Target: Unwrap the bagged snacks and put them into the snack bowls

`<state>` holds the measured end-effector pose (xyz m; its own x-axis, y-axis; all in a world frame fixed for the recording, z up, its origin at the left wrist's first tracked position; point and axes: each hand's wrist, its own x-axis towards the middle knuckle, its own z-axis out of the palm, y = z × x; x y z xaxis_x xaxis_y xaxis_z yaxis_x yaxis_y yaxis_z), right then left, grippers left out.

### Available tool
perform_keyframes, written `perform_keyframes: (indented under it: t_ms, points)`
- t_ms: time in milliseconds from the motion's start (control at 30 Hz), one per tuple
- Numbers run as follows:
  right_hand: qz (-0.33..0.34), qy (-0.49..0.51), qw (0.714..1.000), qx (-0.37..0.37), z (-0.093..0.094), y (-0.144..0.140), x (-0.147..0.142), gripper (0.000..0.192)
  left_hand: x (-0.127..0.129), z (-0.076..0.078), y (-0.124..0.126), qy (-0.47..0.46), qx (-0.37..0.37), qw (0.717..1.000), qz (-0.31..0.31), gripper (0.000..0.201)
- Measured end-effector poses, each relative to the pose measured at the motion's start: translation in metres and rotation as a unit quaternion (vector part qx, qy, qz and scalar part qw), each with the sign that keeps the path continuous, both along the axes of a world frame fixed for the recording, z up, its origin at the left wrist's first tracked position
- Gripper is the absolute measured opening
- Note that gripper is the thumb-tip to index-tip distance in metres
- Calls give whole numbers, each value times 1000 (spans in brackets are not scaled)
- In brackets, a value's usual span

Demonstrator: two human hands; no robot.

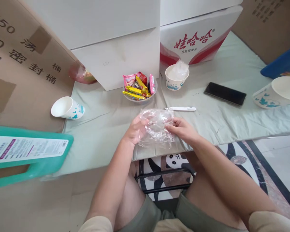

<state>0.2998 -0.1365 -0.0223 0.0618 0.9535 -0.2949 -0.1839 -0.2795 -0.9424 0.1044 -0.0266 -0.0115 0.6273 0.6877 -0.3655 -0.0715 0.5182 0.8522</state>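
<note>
A crumpled sheet of clear, thin plastic film (159,132) is stretched between my two hands above the front of the cloth-covered table. My left hand (136,129) grips its left side, with the film lying partly over the fingers. On the opposite side, my right hand (182,128) pinches the edge between thumb and fingers. Whether the film is a bag or a loose cover I cannot tell. Just beyond it lies a slim white-handled tool (183,109), its left end partly behind the film. A clear bowl (140,100) of wrapped snacks (137,87) stands further back.
Paper cups stand at the left (70,108), back (175,83) and right (277,93); the back one holds crumpled plastic. A black phone (224,93) lies to the right. White boxes (116,61) and a cardboard box (26,64) wall the table. A green jug (38,154) is at left.
</note>
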Motion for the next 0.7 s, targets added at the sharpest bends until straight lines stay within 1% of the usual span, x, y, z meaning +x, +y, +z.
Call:
perform_keyframes:
  t_ms: [67,100,200,267,333,367,400,433,467,533,600,633,667,700]
  points:
    - [-35,5,999,11,-1,0,-3,40,0,-1,-5,35,-25,998,-51,47]
    - [-42,13,999,12,-1,0,-4,41,0,-1,-7,57,-19,996,-69,44]
    - [-26,7,1000,-8,-2,-1,-5,41,-2,0,-9,108,58,990,-72,38]
    - [-20,-9,1000,-16,-3,-1,-5,40,-5,1,-7,126,102,983,-91,38]
    - [-52,-38,998,-2,-5,1,-4,38,-8,2,-4,133,128,976,-114,40]
    - [-76,-65,995,12,-5,2,-3,35,-9,2,-2,131,146,975,-108,40]
    - [-102,-102,989,35,-5,3,-2,31,-10,1,-1,128,175,972,-88,39]
    - [-127,-147,979,68,-5,4,-1,27,-11,1,0,123,220,966,-57,36]
    - [-148,-195,963,109,-4,5,-1,24,-12,0,1,118,277,953,-24,32]
    - [-172,-280,922,205,-3,4,1,19,-13,-1,2,104,403,909,25,25]
    - [-171,-335,880,289,-2,3,2,30,-15,-2,4,97,501,858,47,23]
    - [-157,-357,865,316,-1,1,2,33,-16,-4,5,105,530,840,52,23]
    - [-135,-381,853,331,-2,0,3,29,-19,-6,6,122,548,826,53,23]
    - [-107,-407,843,335,-3,-1,3,20,-22,-8,7,148,559,814,50,22]
